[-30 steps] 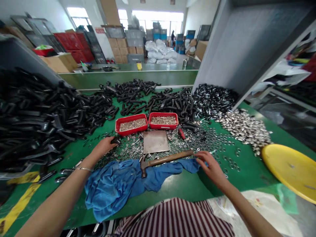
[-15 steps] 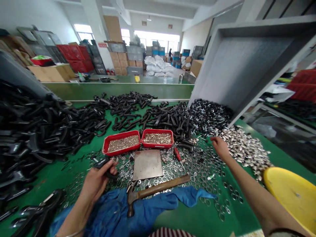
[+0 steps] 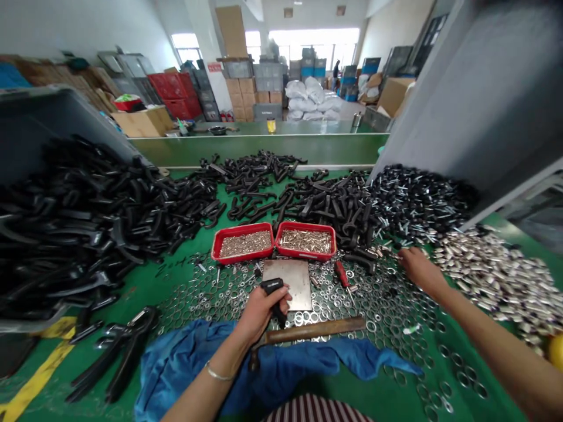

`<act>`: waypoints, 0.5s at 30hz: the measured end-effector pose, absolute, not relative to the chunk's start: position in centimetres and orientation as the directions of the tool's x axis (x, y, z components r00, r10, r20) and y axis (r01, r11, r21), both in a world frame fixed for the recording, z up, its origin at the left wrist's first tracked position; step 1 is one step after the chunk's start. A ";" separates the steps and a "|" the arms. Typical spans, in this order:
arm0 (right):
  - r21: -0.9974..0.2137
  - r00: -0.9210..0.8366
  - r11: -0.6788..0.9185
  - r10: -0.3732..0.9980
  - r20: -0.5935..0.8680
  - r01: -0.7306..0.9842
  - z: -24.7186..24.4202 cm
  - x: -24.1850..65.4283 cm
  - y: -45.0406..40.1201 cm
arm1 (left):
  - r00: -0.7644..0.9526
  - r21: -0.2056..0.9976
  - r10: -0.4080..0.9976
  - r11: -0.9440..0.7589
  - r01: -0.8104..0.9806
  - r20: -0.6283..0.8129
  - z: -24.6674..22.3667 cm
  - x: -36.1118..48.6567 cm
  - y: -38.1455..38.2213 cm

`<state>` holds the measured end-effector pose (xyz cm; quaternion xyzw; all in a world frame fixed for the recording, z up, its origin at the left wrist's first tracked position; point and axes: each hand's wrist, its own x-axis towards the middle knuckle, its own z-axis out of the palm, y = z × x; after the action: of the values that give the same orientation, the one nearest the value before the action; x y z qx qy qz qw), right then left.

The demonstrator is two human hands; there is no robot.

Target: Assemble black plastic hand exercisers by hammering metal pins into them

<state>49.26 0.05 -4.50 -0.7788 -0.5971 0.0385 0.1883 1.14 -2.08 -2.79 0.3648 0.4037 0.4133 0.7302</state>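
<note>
My left hand [image 3: 260, 313] is closed around a black plastic handle part [image 3: 271, 286], holding it over the front of the square metal plate [image 3: 301, 284]. My right hand [image 3: 420, 271] reaches to the right side of the bench, its fingertips drawn together beside the black-headed bolts [image 3: 422, 202] and the silvery metal sleeves [image 3: 488, 264]. Whatever those fingers pinch is hidden. Below the plate, a hammer [image 3: 316, 329] lies on a blue cloth [image 3: 303, 362]. A red-handled screwdriver [image 3: 342, 274] rests to the right of the plate among loose metal rings [image 3: 373, 310].
Two red trays [image 3: 303, 254] of small metal pins stand behind the plate. Black handle parts [image 3: 118, 217] are heaped at left and across the back. A grey bin [image 3: 444, 111] stands tilted at right. Assembled black tools [image 3: 132, 346] lie front left.
My left hand has brought the black handle part rightward, from beside the plate to over it. The view has turned right to left, shifting the scene rightward. My right hand stays near the bolts.
</note>
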 end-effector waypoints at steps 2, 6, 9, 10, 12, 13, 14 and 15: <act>-0.386 0.339 -0.241 0.918 0.208 0.890 -3.8 47.8 -0.8 | 0.346 0.889 0.900 0.367 -0.275 -0.264 -2.8 1.3 -1.7; -0.513 0.451 -0.265 0.847 0.280 0.816 -2.1 42.2 -2.1 | 0.336 0.917 0.914 0.317 -0.240 -0.228 -2.4 1.6 -0.5; -0.796 0.285 -0.051 0.946 0.156 0.603 -1.3 34.6 -2.1 | 0.350 0.905 0.914 0.314 -0.286 -0.207 -2.3 2.5 0.4; -0.907 0.181 -0.014 0.981 0.069 0.421 -1.2 32.0 -1.8 | 0.358 0.898 0.912 0.316 -0.307 -0.199 -2.4 2.9 0.7; -0.980 0.017 -0.062 0.998 -0.059 0.191 -1.2 27.4 -0.8 | 0.367 0.881 0.912 0.319 -0.350 -0.185 -2.5 3.6 1.1; -0.983 -0.033 -0.083 0.995 -0.089 0.162 -1.3 25.6 -0.3 | 0.367 0.873 0.913 0.319 -0.368 -0.179 -2.6 3.7 1.2; -0.980 -0.053 -0.092 0.993 -0.103 0.174 -1.5 24.3 0.3 | 0.365 0.867 0.915 0.317 -0.384 -0.173 -2.7 3.7 1.2; -0.974 -0.056 -0.089 0.993 -0.103 0.210 -1.7 23.4 0.8 | 0.361 0.864 0.917 0.312 -0.395 -0.167 -2.8 3.6 1.2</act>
<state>23.36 0.78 -1.71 -0.5558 -0.5410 0.4853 0.4036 3.56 1.17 -2.85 0.3788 0.3450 0.4476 0.7329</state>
